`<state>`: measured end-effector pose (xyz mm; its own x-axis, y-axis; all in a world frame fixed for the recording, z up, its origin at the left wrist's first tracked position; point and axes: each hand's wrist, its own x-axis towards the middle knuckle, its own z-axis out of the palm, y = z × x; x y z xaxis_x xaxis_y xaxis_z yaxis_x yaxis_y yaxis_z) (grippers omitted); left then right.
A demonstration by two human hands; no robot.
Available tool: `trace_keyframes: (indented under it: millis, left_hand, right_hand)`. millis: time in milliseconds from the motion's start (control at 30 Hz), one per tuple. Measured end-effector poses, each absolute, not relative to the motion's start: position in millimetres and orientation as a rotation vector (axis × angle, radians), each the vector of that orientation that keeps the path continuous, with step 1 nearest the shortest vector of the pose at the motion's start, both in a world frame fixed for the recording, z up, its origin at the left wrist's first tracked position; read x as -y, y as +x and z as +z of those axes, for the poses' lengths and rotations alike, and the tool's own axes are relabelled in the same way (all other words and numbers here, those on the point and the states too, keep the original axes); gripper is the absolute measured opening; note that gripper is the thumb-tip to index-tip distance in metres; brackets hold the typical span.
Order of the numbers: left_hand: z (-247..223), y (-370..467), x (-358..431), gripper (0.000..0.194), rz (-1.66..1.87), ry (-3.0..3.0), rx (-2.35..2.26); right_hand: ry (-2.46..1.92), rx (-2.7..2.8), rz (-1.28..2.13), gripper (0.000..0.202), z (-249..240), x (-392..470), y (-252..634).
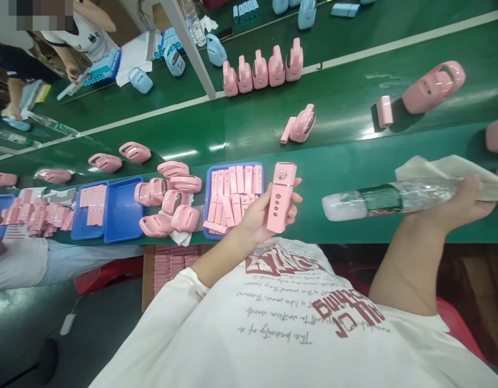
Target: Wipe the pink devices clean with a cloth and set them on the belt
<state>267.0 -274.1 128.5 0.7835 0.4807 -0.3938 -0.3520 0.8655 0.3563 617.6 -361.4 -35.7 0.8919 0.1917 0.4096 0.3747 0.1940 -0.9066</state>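
Observation:
My left hand [259, 218] grips a slim pink rectangular device [280, 199] with a round emblem at its top and a column of dark round marks, held upright over the table edge. A blue tray [261, 168] holding rows of similar pink pieces sits just beside that hand. Out at the right, my right hand [454, 207] is closed on a crumpled white cloth [426, 168], its fingers partly hidden by the folds. A clear plastic bottle [380, 199] with a green label lies on its side, its far end against that hand.
Pink handled housings [188, 183] lie heaped left of the tray, near another blue tray [125, 210]. Several more pink housings [260, 70] stand in a row on the conveyor's far side. A metal post [192, 48] rises beyond. Co-workers sit at the left and far left.

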Motion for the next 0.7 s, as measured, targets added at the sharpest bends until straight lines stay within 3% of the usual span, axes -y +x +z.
trace_keyframes:
  millis: [100,333,567,700]
  left_hand:
    - [124,266,273,0.045,0.435,0.238,-0.504]
    - [117,256,276,0.045,0.437,0.194,-0.507]
    - [120,245,275,0.059,0.427,0.197,-0.487]
    - [120,244,277,0.068,0.401,0.241,-0.499]
  right_hand:
    - [-1.476,0.536,-0.354,0.056,-31,340,587]
    - [-1.792,1.232,-0.347,0.033,-14,322,519]
    - [-2.133,0.739,-0.078,0.040,57,322,522]
    - [-1.831,0.903,-0.012,0.037,104,315,468]
